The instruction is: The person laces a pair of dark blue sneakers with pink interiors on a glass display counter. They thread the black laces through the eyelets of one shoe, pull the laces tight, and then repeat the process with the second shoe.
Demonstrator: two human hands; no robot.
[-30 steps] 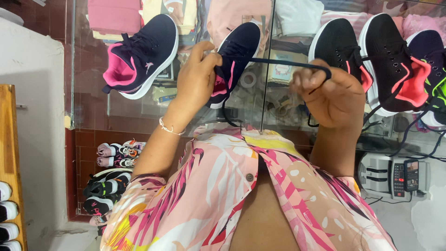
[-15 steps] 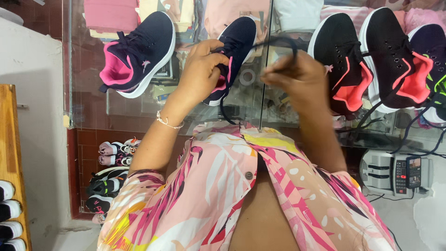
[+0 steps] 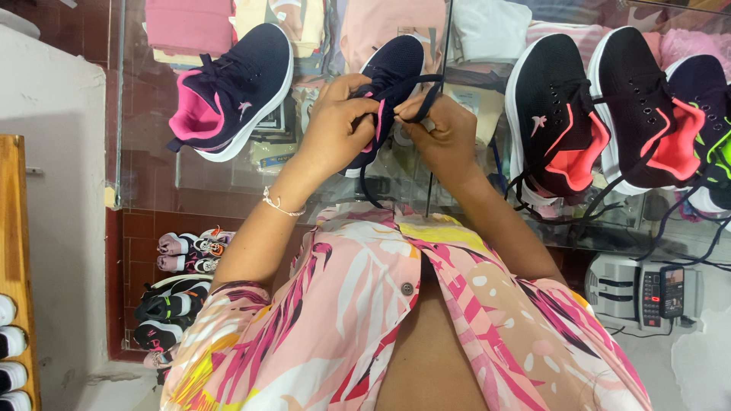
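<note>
Between both hands, the navy shoe (image 3: 396,76) rests on the glass bench (image 3: 228,183). Left hand (image 3: 339,122) pinches its tongue shut; right hand (image 3: 442,133) grips the dark lace (image 3: 426,99) closed. Keeping the lace taut and flat seems wise.

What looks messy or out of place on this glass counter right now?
The black shoes with coral lining have unthreaded laces trailing loose over the glass counter edge. Both hands, left hand and right hand, pinch the lace of the navy shoe between them.
</note>
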